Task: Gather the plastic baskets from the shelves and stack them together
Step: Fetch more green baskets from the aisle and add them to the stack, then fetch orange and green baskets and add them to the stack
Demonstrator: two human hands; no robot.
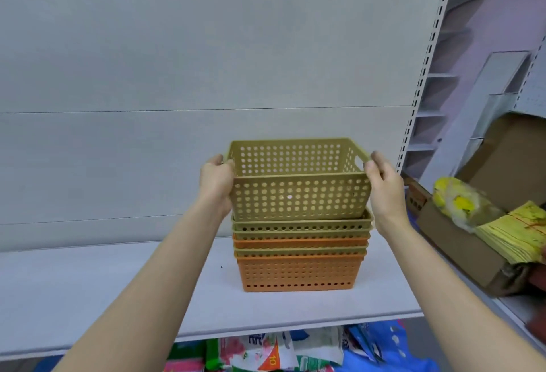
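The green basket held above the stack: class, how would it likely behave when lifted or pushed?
The green basket is probably light: its walls are full of holes. Likely fairly stiff, holding its shape between the left hand and right hand. The stack might tip if shoved.

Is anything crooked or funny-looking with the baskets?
Only the top green basket. It sticks up high above the stack, not pushed down inside yet, with the left hand and right hand holding its ends. Nothing looks broken or spilled.

A sideways "10" on an orange-and-white packet below the shelf; other print illegible.
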